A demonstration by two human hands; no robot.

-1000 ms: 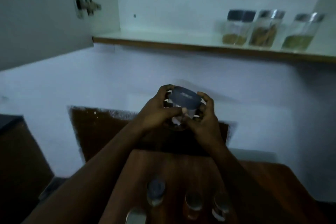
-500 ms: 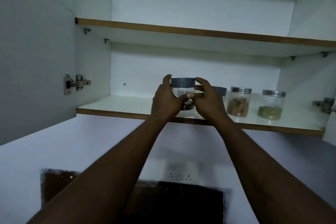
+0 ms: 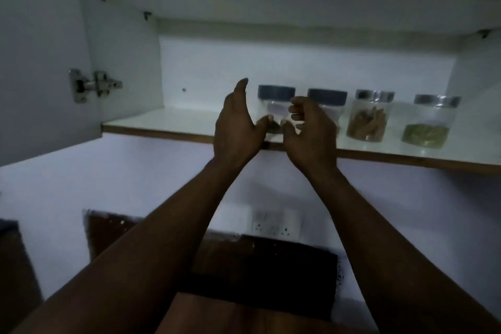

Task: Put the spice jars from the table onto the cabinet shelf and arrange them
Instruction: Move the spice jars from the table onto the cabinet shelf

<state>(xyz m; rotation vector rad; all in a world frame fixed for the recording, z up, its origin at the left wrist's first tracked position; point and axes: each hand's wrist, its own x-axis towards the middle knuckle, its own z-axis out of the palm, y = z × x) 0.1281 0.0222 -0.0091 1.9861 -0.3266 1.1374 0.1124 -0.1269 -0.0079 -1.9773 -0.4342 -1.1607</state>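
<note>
While the cabinet shelf lies bare to the left, four jars stand in a row along it; the left hand and right hand flank the leftmost spice jar, fingers loosely spread and empty; I judge the hands should draw back straight, clear of the shelf's front edge and the neighbouring blue-lidded jar.

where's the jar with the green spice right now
In the head view, the green spice jar stands rightmost on the lower shelf, beside the silver-lidded jar of brown sticks.
</note>
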